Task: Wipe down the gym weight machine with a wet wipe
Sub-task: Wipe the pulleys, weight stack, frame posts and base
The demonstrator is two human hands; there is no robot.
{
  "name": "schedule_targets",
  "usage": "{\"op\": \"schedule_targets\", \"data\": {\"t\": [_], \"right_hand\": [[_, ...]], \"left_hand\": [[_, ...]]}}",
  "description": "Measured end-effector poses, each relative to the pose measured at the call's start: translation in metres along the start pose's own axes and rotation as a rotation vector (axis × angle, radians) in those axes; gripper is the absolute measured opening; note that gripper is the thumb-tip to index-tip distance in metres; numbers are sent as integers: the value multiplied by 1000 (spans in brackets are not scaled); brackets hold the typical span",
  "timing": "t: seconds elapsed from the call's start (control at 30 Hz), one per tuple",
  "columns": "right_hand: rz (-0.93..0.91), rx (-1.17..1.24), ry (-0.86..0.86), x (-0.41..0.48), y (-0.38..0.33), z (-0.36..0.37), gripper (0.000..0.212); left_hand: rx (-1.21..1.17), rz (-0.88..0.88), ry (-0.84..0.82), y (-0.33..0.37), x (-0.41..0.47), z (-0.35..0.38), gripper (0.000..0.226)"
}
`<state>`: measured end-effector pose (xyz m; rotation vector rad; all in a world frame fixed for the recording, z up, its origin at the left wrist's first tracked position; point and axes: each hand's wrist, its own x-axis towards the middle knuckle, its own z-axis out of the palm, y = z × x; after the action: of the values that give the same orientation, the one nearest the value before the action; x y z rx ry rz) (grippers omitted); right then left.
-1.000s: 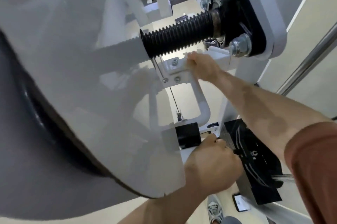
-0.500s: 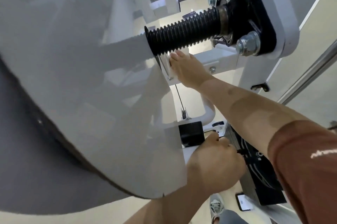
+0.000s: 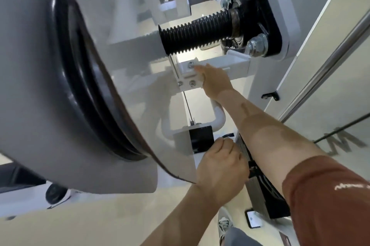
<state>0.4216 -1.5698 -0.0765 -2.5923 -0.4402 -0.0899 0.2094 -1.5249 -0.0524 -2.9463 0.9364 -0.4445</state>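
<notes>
My flat right hand has slid back off the bolts along the bracket; left hand curled, grip unclear; wiping continues.

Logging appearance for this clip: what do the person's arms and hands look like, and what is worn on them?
Both hands are bare, with no gloves. No rings, watch or wristband show on the right hand or the left hand. The right arm has a rust-brown sleeve ending near the elbow, with small white lettering too blurred to read; its forearm is uncovered. The left forearm is uncovered as far as the frame shows.
</notes>
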Motion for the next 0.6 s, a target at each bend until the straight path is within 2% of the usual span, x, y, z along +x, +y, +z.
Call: {"op": "schedule_targets", "data": {"t": [0.13,0.2,0.27,0.37,0.5,0.6], "right_hand": [[72,-64,-157,-49,-16,-7,35],[103,3,-194,-76,-24,-18,29],[138,230,-201,-112,-25,-34,25],[366,695,-113,-156,-4,-46,26],[479,906,-253,-176,-6,-21,25],[596,1136,-38,-189,-26,-15,24]], "left_hand": [[-128,-21,253,-1,-6,3,23],[-169,-27,333,-3,-11,5,19],[-179,1,315,-4,-16,5,16],[-226,-5,276,-1,-20,1,14],[-329,-51,266,-6,-20,-6,16],[-338,-63,193,-14,-37,-10,21]]}}
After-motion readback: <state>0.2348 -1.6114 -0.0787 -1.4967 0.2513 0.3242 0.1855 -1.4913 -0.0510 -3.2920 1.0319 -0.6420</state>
